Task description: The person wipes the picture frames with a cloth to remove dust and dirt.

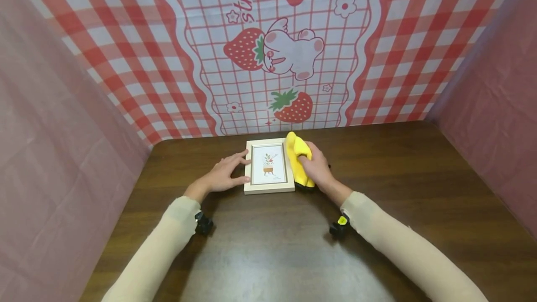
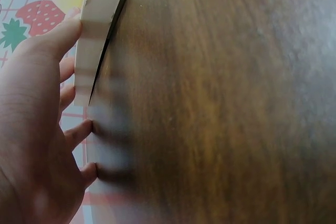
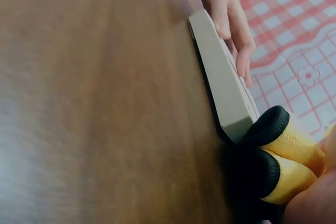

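A cream picture frame [image 1: 270, 189] lies flat on the table, holding a print of a potted plant. My left hand [image 1: 222, 174] is at its left side, fingers spread, with thumb and fingertips touching the border. In the left wrist view the thumb [image 2: 65, 32] rests along the frame's side [image 2: 97, 35]. My right hand [image 1: 317, 167] grips a bunched yellow cloth [image 1: 295, 160] with black edging against the frame's right border. The right wrist view shows the cloth's folded black edge [image 3: 270, 127] right at the frame's corner [image 3: 236, 127].
The brown wooden table [image 1: 268, 246] extends all round the frame. Behind it hangs a red-and-white checked curtain [image 1: 289, 50] with strawberries. Pink cloth walls [image 1: 54, 153] stand at both sides. A small black device [image 1: 204, 223] is strapped at each wrist.
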{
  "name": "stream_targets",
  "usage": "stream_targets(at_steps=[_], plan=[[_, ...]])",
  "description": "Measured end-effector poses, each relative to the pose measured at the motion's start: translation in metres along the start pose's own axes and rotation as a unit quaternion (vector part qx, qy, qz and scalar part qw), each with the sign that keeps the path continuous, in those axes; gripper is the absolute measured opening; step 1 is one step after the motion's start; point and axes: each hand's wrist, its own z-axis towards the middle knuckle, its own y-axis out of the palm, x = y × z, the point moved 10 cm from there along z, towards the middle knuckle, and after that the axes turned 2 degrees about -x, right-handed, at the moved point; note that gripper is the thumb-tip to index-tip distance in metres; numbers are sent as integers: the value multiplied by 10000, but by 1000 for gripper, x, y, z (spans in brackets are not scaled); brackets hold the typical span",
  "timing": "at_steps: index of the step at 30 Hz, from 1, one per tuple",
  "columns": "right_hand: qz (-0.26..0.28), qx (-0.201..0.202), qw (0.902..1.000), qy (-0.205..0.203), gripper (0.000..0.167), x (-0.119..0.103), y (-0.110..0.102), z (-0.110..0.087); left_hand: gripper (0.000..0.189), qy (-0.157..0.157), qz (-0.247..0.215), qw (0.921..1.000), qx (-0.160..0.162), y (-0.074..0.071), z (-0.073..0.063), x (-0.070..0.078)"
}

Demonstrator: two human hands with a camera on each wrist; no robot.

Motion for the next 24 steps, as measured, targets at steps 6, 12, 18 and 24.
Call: stream_targets(at_steps=[6,12,18,24], plan=[[140,19,9999,-5,55,20,2,-5,66,-157,104,9998,-42,-2,-2,5],[222,-89,9996,132,59,51,4,-6,68,-136,52,9999,-66,-1,0,3],[323,-101,9994,44,56,63,5,-8,78,77,36,9999,103,4,5,-15],[377,-41,9993,-64,51,62,4,-7,75,48,-19,10000,55,6,6,-20]])
